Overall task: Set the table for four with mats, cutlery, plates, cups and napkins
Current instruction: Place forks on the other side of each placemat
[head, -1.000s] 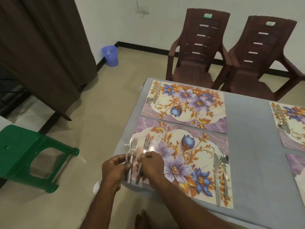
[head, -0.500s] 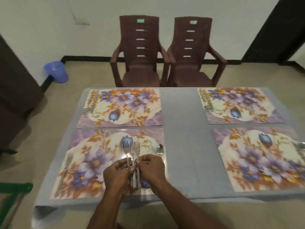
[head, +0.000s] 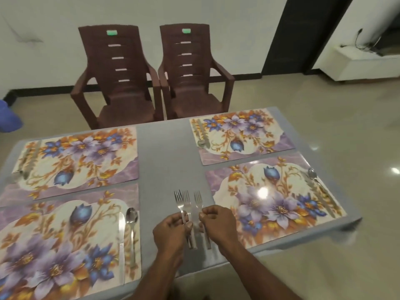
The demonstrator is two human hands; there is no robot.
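- Between the near mats, the left hand (head: 171, 231) grips two forks (head: 184, 210), apparently kept for later places.
- The right hand (head: 217, 224) pinches one fork (head: 198, 202), probably separating it for the right near mat (head: 275, 198).

Four placemats (head: 275, 200) show purple, blue and orange flowers on cream with lilac marbled edges; the tablecloth (head: 168, 161) is grey, the chairs (head: 121, 79) dark brown, apparently with green labels.

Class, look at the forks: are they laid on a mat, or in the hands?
In the hands: the left hand and right hand pinch the forks above bare cloth between mats.
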